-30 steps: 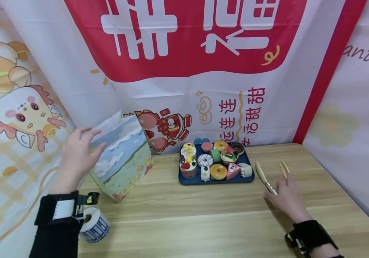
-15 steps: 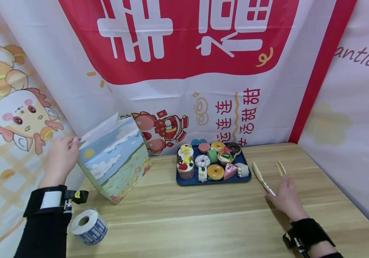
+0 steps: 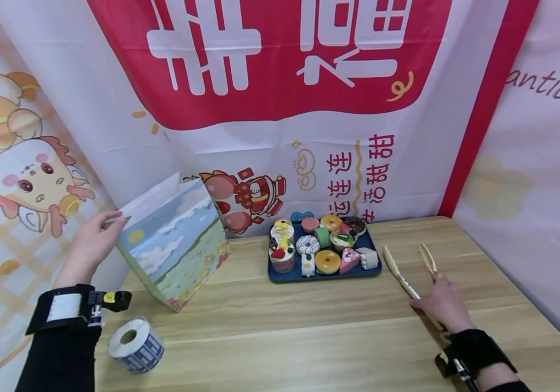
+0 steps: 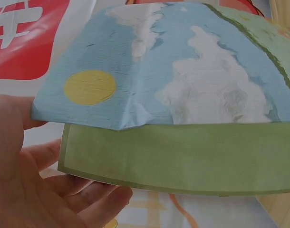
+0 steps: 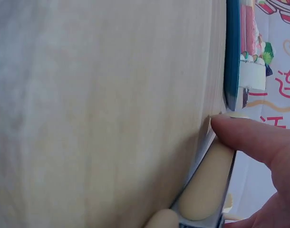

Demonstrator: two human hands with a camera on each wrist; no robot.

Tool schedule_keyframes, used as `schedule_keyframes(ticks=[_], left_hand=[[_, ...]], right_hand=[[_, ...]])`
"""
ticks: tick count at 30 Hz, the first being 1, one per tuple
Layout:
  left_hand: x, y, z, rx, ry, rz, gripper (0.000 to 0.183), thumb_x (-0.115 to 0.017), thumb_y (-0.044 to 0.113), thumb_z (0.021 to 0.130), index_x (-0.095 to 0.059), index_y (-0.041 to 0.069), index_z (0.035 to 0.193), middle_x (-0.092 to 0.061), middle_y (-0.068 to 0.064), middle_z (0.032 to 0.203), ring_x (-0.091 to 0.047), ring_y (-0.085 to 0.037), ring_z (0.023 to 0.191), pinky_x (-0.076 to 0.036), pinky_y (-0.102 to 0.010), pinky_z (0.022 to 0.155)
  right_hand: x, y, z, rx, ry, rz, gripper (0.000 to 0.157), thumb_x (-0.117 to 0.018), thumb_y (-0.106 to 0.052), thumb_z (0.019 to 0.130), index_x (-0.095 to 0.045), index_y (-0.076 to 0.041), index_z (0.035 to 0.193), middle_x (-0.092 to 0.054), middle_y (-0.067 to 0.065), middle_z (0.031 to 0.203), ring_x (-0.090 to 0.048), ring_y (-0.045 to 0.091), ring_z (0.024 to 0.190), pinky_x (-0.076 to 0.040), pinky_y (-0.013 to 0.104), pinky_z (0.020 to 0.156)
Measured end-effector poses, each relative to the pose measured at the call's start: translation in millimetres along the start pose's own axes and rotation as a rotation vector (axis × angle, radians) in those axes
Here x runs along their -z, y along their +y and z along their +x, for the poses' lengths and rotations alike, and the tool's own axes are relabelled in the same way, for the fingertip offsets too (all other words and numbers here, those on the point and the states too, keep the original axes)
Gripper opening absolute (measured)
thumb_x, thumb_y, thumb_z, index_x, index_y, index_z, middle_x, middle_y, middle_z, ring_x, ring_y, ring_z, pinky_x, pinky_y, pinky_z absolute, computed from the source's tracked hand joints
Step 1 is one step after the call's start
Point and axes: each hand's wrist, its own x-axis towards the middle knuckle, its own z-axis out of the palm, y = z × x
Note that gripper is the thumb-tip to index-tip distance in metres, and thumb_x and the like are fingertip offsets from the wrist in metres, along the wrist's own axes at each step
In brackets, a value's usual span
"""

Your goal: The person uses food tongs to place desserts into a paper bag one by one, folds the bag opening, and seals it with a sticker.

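On the left of the head view stands a paper bag (image 3: 177,239) printed with sky, clouds and a meadow, tilted, its top gaping. My left hand (image 3: 92,238) pinches its upper left corner. Up close in the left wrist view, the thumb is at the blue panel's edge and the fingers lie along the green side (image 4: 183,159). At the right, my right hand (image 3: 445,305) grips metal tongs (image 3: 399,275) with cream tips, their arms spread apart. Thumb (image 5: 245,135) and a finger are on the tongs' cream grip (image 5: 207,185) in the right wrist view.
A dark blue tray (image 3: 326,278) of toy cakes and doughnuts sits at the back middle of the wooden table (image 3: 280,337). A label roll (image 3: 137,348) stands near my left forearm. Printed cloths (image 3: 270,133) hang behind and at the sides.
My left hand has moved from over the bag's front to its upper left corner and taken hold. My right hand has slid slightly back along the tongs.
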Motion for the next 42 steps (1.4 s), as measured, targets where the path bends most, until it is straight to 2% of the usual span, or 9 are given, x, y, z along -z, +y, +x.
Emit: schedule_keyframes(ticks=[4, 9, 14, 18, 24, 26, 28, 34, 42], left_hand=[[2.1, -3.3, -3.3, 0.0, -0.064, -0.082, 0.079, -0.029, 0.053, 0.097, -0.015, -0.006, 0.148, -0.028, -0.042, 0.138, -0.033, -0.053, 0.117, -0.028, -0.075, 0.091], [4.9, -3.5, -6.6, 0.018, -0.115, -0.139, 0.085, -0.033, 0.055, 0.096, -0.01, -0.009, 0.148, -0.024, -0.041, 0.14, -0.027, -0.054, 0.121, -0.022, -0.076, 0.093], [4.1, 2.8, -8.8, 0.026, -0.098, -0.098, 0.082, -0.034, 0.056, 0.095, -0.026, -0.012, 0.14, -0.026, -0.04, 0.139, -0.024, -0.055, 0.121, -0.023, -0.077, 0.091], [1.9, 8.0, -11.2, 0.03, -0.049, -0.06, 0.077, -0.034, 0.057, 0.094, -0.038, -0.012, 0.129, -0.036, -0.038, 0.132, -0.032, -0.052, 0.115, -0.029, -0.074, 0.089], [-0.8, 15.4, -19.5, 0.029, 0.028, -0.024, 0.061, -0.03, 0.047, 0.098, -0.052, -0.009, 0.106, -0.048, -0.032, 0.119, -0.042, -0.042, 0.1, -0.04, -0.057, 0.076], [-1.3, 18.6, -23.2, 0.031, 0.037, -0.009, 0.061, -0.029, 0.046, 0.099, -0.054, -0.009, 0.107, -0.049, -0.031, 0.117, -0.045, -0.04, 0.097, -0.04, -0.054, 0.074], [-2.2, 22.1, -27.0, 0.037, 0.034, 0.002, 0.063, -0.028, 0.045, 0.099, -0.056, -0.01, 0.112, -0.051, -0.032, 0.117, -0.047, -0.04, 0.096, -0.042, -0.058, 0.076], [-4.0, 30.5, -39.0, 0.036, 0.015, 0.008, 0.063, -0.032, 0.043, 0.098, -0.057, -0.011, 0.116, -0.053, -0.033, 0.117, -0.054, -0.041, 0.095, -0.041, -0.067, 0.084], [-5.6, 38.0, -52.1, -0.001, -0.013, 0.03, 0.059, -0.036, 0.04, 0.098, -0.059, -0.011, 0.114, -0.056, -0.034, 0.114, -0.063, -0.04, 0.086, -0.041, -0.069, 0.083]], right_hand=[[0.6, 1.5, 3.0, -0.006, -0.033, -0.02, 0.083, -0.08, -0.035, 0.064, -0.045, 0.027, 0.106, -0.042, 0.051, 0.103, -0.046, 0.056, 0.092, -0.044, 0.061, 0.077], [3.5, -1.3, 3.6, 0.002, -0.05, -0.032, 0.07, -0.078, -0.034, 0.065, -0.051, 0.024, 0.094, -0.052, 0.043, 0.088, -0.054, 0.042, 0.074, -0.049, 0.05, 0.063], [9.1, -1.1, 3.5, -0.017, -0.079, -0.011, 0.061, -0.077, -0.032, 0.066, -0.054, 0.019, 0.09, -0.057, 0.029, 0.076, -0.055, 0.031, 0.063, -0.047, 0.038, 0.051], [13.7, 1.7, 2.6, -0.005, -0.069, 0.012, 0.059, -0.077, -0.03, 0.066, -0.053, 0.017, 0.091, -0.057, 0.026, 0.074, -0.054, 0.03, 0.062, -0.045, 0.037, 0.049], [16.7, 5.0, -1.0, 0.033, -0.068, 0.017, 0.042, -0.069, -0.024, 0.073, -0.05, 0.013, 0.085, -0.052, 0.017, 0.065, -0.05, 0.027, 0.056, -0.043, 0.035, 0.044], [16.6, 5.1, -2.2, 0.03, -0.074, 0.028, 0.038, -0.066, -0.022, 0.076, -0.049, 0.011, 0.082, -0.05, 0.014, 0.063, -0.049, 0.025, 0.053, -0.042, 0.034, 0.042], [15.6, 5.8, -3.1, 0.043, -0.067, 0.046, 0.033, -0.062, -0.019, 0.077, -0.048, 0.01, 0.082, -0.048, 0.014, 0.063, -0.048, 0.025, 0.052, -0.041, 0.034, 0.041], [9.7, 11.4, -3.5, 0.143, 0.005, 0.054, 0.015, -0.051, -0.007, 0.082, -0.047, 0.006, 0.076, -0.051, 0.019, 0.067, -0.048, 0.027, 0.054, -0.04, 0.037, 0.043], [7.6, 10.6, -2.5, 0.103, 0.001, 0.111, 0.029, -0.038, -0.014, 0.096, -0.044, -0.002, 0.07, -0.044, 0.008, 0.061, -0.044, 0.021, 0.049, -0.037, 0.033, 0.043]])
